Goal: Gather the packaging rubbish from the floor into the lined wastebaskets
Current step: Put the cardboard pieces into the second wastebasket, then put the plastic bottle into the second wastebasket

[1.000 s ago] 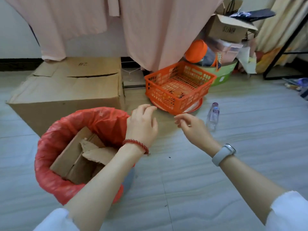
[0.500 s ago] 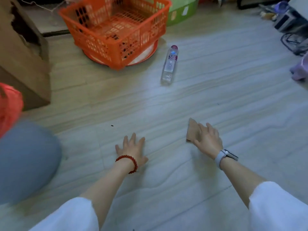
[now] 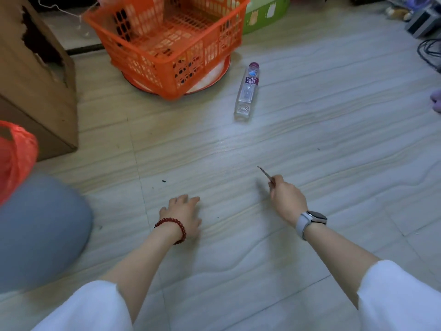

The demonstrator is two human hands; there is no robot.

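Low over pale tiled floor (image 3: 310, 139), right hand (image 3: 287, 199) pinches thin brown cardboard scrap (image 3: 264, 173); left hand (image 3: 183, 213) rests flat, fingers relaxed, w/ nothing held.

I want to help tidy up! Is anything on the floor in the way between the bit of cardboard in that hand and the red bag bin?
Only the left hand, resting on the floor, lies between the cardboard scrap pinched by the right hand and the red-lined wastebasket.
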